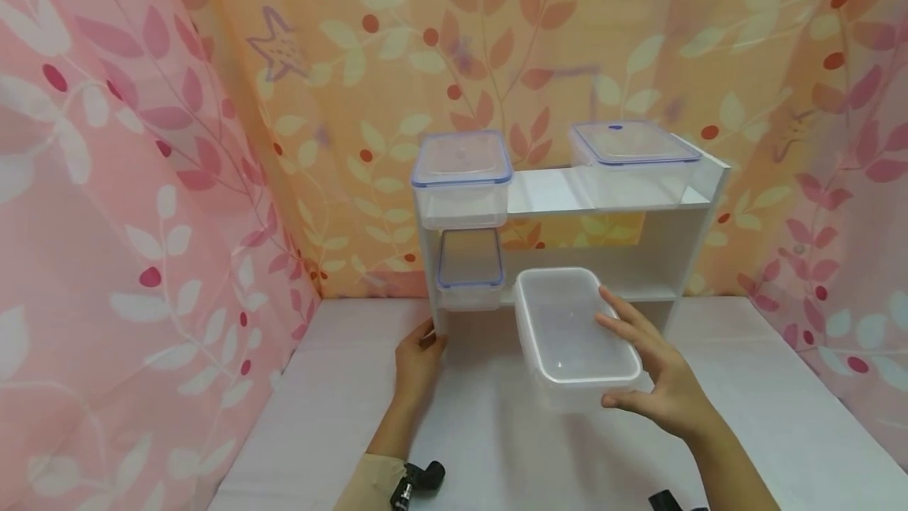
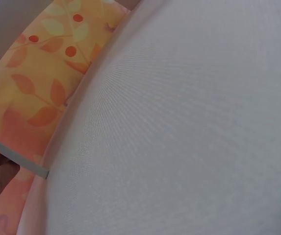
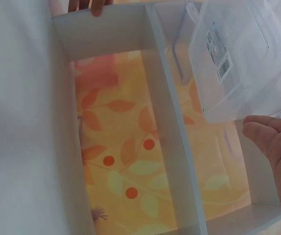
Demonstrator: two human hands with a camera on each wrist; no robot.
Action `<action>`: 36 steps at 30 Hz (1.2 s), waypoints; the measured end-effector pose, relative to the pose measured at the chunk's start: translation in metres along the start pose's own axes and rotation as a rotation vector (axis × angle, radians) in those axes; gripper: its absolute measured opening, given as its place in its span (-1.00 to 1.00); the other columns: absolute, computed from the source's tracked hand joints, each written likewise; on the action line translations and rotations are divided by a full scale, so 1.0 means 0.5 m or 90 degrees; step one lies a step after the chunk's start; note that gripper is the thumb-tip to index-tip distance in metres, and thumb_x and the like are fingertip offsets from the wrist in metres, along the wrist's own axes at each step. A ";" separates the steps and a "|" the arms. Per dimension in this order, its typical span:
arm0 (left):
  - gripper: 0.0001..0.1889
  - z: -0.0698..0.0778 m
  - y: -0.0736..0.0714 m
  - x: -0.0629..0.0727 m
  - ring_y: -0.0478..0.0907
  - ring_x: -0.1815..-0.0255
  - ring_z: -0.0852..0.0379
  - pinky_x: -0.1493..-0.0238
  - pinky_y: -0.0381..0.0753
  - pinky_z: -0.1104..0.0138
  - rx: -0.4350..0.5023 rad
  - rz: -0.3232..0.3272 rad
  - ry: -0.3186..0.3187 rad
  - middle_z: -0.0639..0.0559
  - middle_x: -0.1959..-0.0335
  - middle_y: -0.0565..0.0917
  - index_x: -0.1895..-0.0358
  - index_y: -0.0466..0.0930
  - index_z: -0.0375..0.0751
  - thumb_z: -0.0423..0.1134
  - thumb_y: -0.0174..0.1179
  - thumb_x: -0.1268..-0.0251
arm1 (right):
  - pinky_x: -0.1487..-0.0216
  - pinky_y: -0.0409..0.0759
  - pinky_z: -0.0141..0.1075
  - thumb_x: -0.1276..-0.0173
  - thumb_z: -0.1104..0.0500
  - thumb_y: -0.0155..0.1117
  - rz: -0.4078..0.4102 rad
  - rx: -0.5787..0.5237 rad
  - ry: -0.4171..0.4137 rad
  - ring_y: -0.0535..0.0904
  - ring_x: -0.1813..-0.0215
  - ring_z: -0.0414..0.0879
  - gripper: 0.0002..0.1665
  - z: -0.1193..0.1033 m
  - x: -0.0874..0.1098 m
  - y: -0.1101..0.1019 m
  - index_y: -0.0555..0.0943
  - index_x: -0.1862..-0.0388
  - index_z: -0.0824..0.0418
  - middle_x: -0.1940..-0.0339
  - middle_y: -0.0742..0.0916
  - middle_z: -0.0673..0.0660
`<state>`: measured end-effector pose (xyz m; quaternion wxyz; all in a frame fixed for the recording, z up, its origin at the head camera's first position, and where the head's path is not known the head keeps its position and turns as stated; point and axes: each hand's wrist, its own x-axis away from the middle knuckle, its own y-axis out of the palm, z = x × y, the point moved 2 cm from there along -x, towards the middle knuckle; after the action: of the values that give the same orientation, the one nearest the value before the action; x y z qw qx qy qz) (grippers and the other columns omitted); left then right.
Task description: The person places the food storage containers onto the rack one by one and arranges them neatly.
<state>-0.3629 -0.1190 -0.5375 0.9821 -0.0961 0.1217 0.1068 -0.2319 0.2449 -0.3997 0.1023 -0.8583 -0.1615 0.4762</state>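
My right hand [image 1: 663, 385] holds a clear plastic food container [image 1: 571, 330] with a whitish lid by its right side, thumb low and fingers at the lid's edge. The container is tilted in front of a white shelf unit [image 1: 656, 247]; a barcode label shows on it in the right wrist view. My left hand [image 1: 417, 365] grips the lower part of the shelf's left side panel [image 2: 20, 159], with fingers on both faces of it. On the middle shelf at left sits a smaller container [image 1: 470, 262] with a blue-edged lid.
Two blue-edged containers stand on the top shelf: one box [image 1: 463, 180] at left, a wider box [image 1: 634, 160] at right. The shelf unit stands on a table with a white cloth [image 1: 355, 385]. Patterned curtains [image 1: 340, 203] hang behind and at both sides.
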 end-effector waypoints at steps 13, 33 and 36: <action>-0.59 0.006 -0.003 -0.001 0.69 -0.18 -0.05 -0.05 0.72 0.07 0.028 -0.007 -0.019 -0.04 -0.24 0.68 -0.28 0.66 -0.06 -0.27 0.33 -0.38 | -0.25 0.47 -0.49 0.34 0.57 0.63 0.040 -0.010 0.026 0.14 -0.63 0.07 0.19 0.012 0.009 -0.052 0.34 -0.41 0.60 -0.61 0.14 0.53; -0.57 -0.008 0.003 0.000 0.68 -0.18 -0.10 -0.02 0.72 0.09 0.049 -0.008 -0.021 -0.15 -0.19 0.71 -0.28 0.65 -0.08 -0.34 0.31 -0.36 | -0.22 0.50 -0.53 0.24 0.68 0.54 0.040 0.002 0.071 0.18 -0.62 -0.01 0.14 0.060 0.008 -0.120 0.31 -0.44 0.58 -0.64 0.13 0.46; -0.56 -0.004 0.004 0.001 0.66 -0.21 -0.14 -0.05 0.71 0.08 0.054 -0.010 -0.020 -0.18 -0.21 0.69 -0.30 0.64 -0.09 -0.35 0.31 -0.36 | -0.23 0.49 -0.54 0.22 0.69 0.52 0.046 0.017 0.088 0.18 -0.61 -0.03 0.12 0.063 0.005 -0.131 0.32 -0.44 0.57 -0.64 0.15 0.44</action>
<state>-0.3633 -0.1172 -0.5397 0.9879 -0.0536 0.1100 0.0956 -0.2693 0.3071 -0.3969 0.1075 -0.8928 -0.1170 0.4214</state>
